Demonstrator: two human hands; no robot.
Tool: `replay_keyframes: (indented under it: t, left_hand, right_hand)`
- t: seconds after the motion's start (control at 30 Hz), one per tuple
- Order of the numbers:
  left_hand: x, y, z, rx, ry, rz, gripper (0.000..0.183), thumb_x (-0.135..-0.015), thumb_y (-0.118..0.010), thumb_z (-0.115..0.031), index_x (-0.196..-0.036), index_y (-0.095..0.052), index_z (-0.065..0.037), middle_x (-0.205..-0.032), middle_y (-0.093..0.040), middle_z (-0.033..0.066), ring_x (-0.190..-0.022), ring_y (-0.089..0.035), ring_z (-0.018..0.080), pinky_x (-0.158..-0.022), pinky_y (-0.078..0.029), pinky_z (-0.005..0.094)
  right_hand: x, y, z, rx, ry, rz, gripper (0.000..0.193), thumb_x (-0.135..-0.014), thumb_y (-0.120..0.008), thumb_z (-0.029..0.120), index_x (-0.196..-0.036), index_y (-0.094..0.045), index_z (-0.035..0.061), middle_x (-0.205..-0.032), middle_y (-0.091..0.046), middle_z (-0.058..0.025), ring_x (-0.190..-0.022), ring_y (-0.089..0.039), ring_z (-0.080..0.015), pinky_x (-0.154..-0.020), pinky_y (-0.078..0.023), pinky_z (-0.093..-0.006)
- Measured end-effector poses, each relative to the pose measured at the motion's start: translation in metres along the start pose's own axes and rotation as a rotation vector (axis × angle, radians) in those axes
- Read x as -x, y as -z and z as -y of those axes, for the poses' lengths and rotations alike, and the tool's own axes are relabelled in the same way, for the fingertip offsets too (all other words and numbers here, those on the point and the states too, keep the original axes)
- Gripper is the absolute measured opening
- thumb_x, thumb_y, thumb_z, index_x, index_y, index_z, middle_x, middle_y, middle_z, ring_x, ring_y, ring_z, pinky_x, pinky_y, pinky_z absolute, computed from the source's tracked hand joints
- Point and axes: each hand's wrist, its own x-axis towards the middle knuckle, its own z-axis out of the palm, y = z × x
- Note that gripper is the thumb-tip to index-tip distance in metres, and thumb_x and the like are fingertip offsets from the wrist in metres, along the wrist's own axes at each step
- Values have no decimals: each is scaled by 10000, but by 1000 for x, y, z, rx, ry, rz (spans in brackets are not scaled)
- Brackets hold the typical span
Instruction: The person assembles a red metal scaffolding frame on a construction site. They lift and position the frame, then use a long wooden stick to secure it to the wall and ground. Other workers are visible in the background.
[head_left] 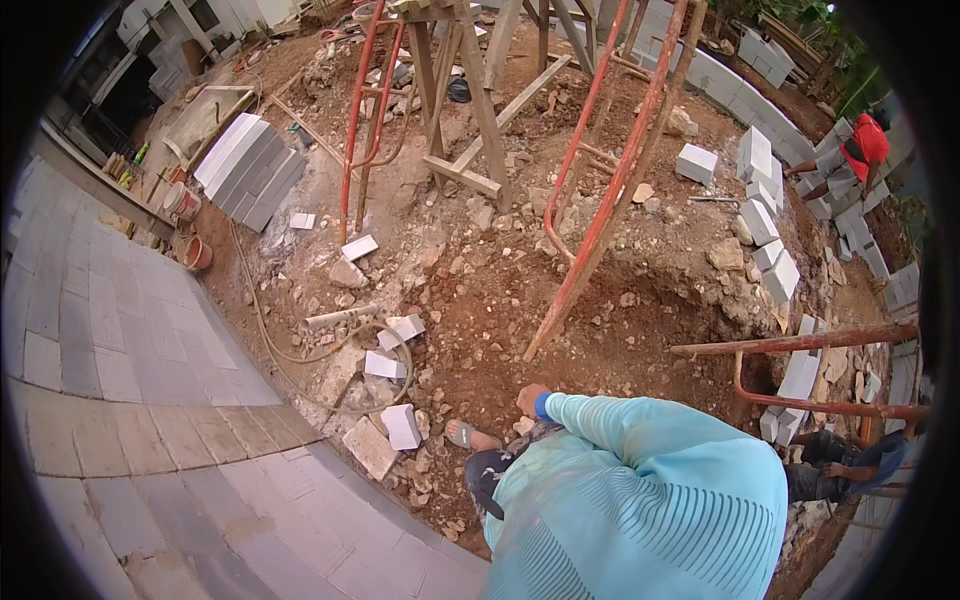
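My right hand (530, 400) is held low over the reddish soil, with a blue band at the wrist and a light-blue sleeve (600, 415) behind it. Its fingers look curled; whatever they may hold is hidden. My light-blue shirt fills the lower middle of the head view, and my left hand does not show. Dark cloth with light patches (488, 478) lies at the shirt's left edge. Beyond it a sandalled foot (470, 437) rests on the rubble. The nearest loose piece to that foot is a pale block (401, 427).
A pale block wall (200, 430) rises along the left. Red scaffold frames (630, 150) and wooden trestle legs (480, 130) stand ahead. A hose (262, 320) curls over broken ground. Stacked blocks (250, 170) are at far left. A person in red (865, 150) and another person (850, 470) are right.
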Motion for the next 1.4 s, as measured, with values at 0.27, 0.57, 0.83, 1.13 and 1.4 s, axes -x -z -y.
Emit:
replay_keyframes:
  t: [0.27,0.57,0.83,1.13,1.4]
  left_hand:
    - [-111,-144,-104,51,-73,224,497,-956,-617,-432,-1300,-533,-83,-1181,-630,122,-1043,-619,277,-930,-496,430]
    - [-168,-278,-186,-229,66,247,379,-997,-562,-337,-1255,-573,-59,-1105,-663,120,-901,-669,265,-757,-561,408]
    - [-209,-440,-256,-286,109,215,391,-1003,-458,-304,-1317,-544,-88,-1194,-652,127,-999,-660,296,-780,-547,432]
    - [-170,-646,-276,-113,73,311,457,-979,-572,-389,-1274,-561,-39,-1172,-641,147,-1013,-638,291,-862,-527,454]
    - [-189,-737,-349,-109,-161,325,382,-977,-589,-262,-1206,-610,42,-1005,-689,143,-853,-680,272,-746,-581,375]
  right_hand:
    - [-87,60,-50,-72,-133,237,239,-874,-564,214,-867,-758,76,-818,-734,-133,-742,-717,-282,-620,-584,-436]
    - [-145,222,-28,-1405,-495,-483,207,-980,-569,211,-1036,-669,39,-796,-705,-85,-635,-654,-158,-547,-531,-336]
    - [-159,110,-141,-221,-441,-14,382,-922,-517,402,-1082,-765,160,-1096,-736,-95,-1044,-686,-310,-922,-525,-430]
    - [-283,284,-276,-398,-614,60,294,-938,-531,304,-1036,-717,100,-970,-714,-102,-885,-681,-268,-736,-546,-410]
    - [-404,482,-274,-1478,-660,-519,190,-992,-553,219,-1089,-606,64,-844,-690,-108,-616,-667,-204,-528,-561,-358]
